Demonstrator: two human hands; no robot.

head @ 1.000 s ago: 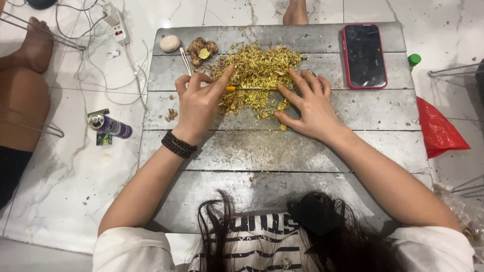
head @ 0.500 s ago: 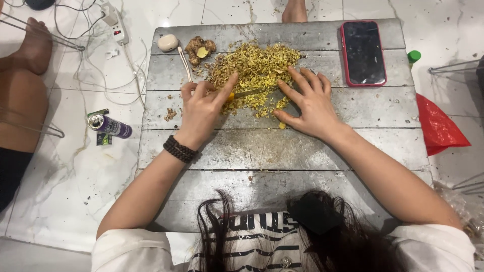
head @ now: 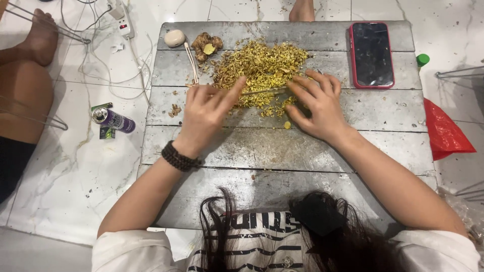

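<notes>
Heap of chopped yellow bits (head: 259,70) — mid-table (head: 282,151). Knife (head: 264,91) lies crosswise on the heap's near edge, pinched in left hand (head: 204,113); right hand (head: 320,106), fingers spread and empty, presses the heap beside the blade — both equally close.

The left hand (head: 204,113) is shifting slightly toward the near edge of the table (head: 282,151) and turning: its forefinger, earlier lying along the thin stick-like tool (head: 264,91), is now lifting and pointing up toward the yellow chopped pile (head: 259,70). The right hand (head: 315,106) is sliding a little to the left, its fingers spreading over the pile's near right edge. The pile itself is getting drawn in tighter on its right side, with fewer loose bits trailing there.
</notes>
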